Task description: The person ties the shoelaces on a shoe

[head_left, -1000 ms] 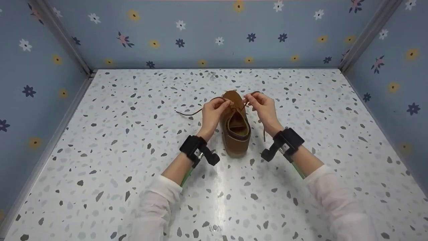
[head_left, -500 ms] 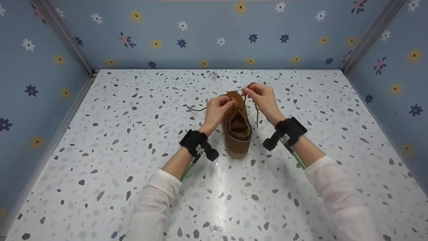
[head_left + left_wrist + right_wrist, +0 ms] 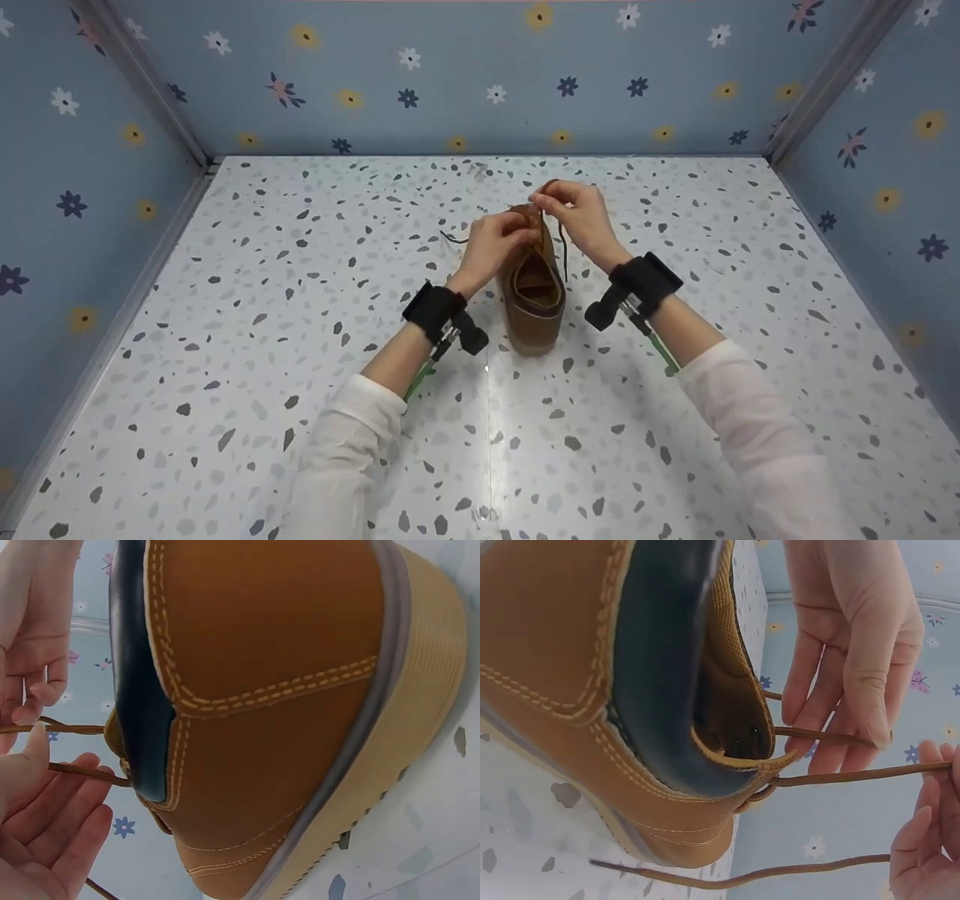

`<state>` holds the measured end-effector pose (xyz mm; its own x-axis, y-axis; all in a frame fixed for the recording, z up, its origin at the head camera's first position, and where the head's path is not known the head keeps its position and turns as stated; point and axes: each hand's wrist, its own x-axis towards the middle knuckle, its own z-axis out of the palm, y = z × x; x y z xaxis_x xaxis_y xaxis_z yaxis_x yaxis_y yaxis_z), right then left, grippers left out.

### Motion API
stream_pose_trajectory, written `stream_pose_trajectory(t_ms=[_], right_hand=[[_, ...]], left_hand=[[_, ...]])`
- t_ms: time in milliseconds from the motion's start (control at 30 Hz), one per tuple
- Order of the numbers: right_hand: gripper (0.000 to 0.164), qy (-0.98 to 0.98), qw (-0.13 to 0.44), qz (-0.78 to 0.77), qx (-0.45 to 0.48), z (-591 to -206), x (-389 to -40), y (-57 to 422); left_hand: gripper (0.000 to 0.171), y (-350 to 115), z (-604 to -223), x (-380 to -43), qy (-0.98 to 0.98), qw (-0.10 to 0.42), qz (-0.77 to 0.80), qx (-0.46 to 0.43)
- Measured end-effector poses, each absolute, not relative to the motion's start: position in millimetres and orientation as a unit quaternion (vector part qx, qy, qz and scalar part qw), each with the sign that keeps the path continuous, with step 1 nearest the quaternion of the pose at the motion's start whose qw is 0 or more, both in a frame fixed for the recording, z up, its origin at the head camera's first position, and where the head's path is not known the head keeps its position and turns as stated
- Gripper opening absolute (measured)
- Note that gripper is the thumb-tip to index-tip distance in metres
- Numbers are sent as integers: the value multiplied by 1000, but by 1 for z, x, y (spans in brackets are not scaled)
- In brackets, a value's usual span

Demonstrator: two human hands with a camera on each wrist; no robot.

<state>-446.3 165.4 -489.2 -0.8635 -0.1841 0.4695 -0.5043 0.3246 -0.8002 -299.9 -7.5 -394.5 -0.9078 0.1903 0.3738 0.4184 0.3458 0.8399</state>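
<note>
A tan-brown lace-up shoe (image 3: 534, 334) stands on the speckled surface, toe pointing away, with a dark padded collar (image 3: 656, 675). My left hand (image 3: 489, 244) is over its left front, pinching one brown shoelace (image 3: 817, 735) between thumb and fingers; a loose end sticks out to the left. Slightly farther forward and higher, my right hand (image 3: 586, 217) pinches the other shoelace (image 3: 840, 778), which runs taut from the shoe's opening. That lace's free end (image 3: 564, 255) hangs down beside the shoe. In the left wrist view, both laces come out over the collar toward the hands.
The white speckled tabletop (image 3: 262, 375) spreads around the shoe. Blue flower-patterned panels (image 3: 465, 45) close it off at the back and both sides. Each wrist carries a black strap with a camera mount (image 3: 646, 285).
My right hand has moved forward and a little left with its lace. My left hand has shifted slightly right, and the loose end beside it now shows shorter.
</note>
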Motion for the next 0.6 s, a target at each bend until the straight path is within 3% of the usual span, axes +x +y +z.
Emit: stream_pose_trajectory(t_ms=[133, 267, 367, 600], right_hand=[[13, -792, 126, 547, 239, -474, -438, 161], [14, -796, 103, 541, 249, -396, -364, 140], [16, -811, 118, 518, 246, -339, -306, 121], [12, -816, 113, 511, 245, -313, -284, 110]], left_hand=[[16, -7, -385, -293, -815, 103, -530, -209], [17, -4, -383, -292, -817, 110, -518, -227], [16, -3, -384, -292, -822, 118, -507, -229], [13, 1, -385, -292, -837, 144, -474, -233]])
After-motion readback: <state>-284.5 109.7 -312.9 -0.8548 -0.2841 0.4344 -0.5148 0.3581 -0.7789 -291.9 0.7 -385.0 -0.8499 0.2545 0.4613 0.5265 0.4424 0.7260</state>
